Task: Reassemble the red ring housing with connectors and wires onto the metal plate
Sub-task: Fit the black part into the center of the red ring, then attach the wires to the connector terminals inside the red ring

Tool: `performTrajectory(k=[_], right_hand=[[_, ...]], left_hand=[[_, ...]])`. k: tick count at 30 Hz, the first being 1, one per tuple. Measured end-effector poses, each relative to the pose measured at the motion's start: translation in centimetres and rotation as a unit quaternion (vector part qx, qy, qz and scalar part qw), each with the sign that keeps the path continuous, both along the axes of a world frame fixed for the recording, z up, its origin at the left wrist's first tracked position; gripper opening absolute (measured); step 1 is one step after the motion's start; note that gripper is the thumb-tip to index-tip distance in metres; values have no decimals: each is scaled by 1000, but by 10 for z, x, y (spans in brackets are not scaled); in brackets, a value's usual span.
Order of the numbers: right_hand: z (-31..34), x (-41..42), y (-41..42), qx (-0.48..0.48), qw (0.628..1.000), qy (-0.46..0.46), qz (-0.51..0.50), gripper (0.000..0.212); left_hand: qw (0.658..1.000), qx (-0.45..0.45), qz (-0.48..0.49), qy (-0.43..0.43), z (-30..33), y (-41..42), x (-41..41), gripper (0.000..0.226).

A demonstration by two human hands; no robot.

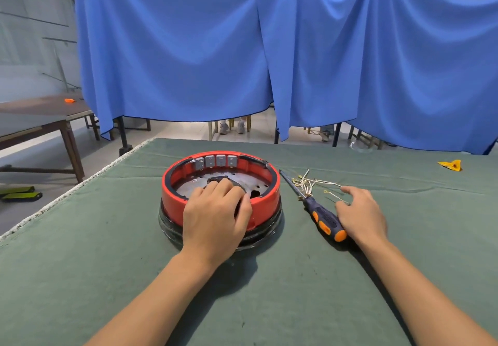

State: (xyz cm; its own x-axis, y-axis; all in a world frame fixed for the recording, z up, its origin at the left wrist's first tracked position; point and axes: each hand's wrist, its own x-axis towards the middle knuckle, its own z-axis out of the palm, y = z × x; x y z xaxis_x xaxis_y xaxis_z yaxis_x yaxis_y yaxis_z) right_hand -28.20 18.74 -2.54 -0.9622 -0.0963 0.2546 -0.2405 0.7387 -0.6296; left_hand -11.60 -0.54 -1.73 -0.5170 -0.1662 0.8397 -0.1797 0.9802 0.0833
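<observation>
Where four connectors [215, 161] line up.

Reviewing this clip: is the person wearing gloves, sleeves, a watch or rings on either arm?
No. Both the left hand and the right hand are bare, without gloves, and both forearms are uncovered to the frame edge. No watch, wristband or ring shows.

The ring housing [253, 184] sits mid-table [107, 238] around the metal plate [188, 188], with a row of connectors [215, 161] on its far inner wall. The left hand [215, 216] lies over its near rim, fingers on a dark part [218, 180] on the plate. Just right lies a screwdriver [314, 207]; wires [312, 184] lie beside its shaft. The right hand [361, 213] rests right of the handle. A curtain [269, 49] hangs behind.
</observation>
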Motion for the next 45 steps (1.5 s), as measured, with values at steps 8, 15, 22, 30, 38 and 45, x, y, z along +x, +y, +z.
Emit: performTrajectory(k=[8,15,22,30,38,45], right_hand=[[5,0,-3,-6,996,-83,37,4],[13,16,-4,-181,983,11,36,19],[40,49,-9,-381,919,55,91,13],[60,83,-26,-400,890,164,147,16],[74,80,-48,-443,865,166,166,15],[62,81,-87,-370,888,115,248,16]], left_hand=[[999,21,-10,-33,6,1,6,33],[996,83,-30,-22,10,-2,15,38],[986,167,21,-18,16,-14,23,46],[982,181,34,-40,20,-14,24,44],[979,201,20,-38,20,-16,26,24],[950,313,-16,-8,26,-18,25,37]])
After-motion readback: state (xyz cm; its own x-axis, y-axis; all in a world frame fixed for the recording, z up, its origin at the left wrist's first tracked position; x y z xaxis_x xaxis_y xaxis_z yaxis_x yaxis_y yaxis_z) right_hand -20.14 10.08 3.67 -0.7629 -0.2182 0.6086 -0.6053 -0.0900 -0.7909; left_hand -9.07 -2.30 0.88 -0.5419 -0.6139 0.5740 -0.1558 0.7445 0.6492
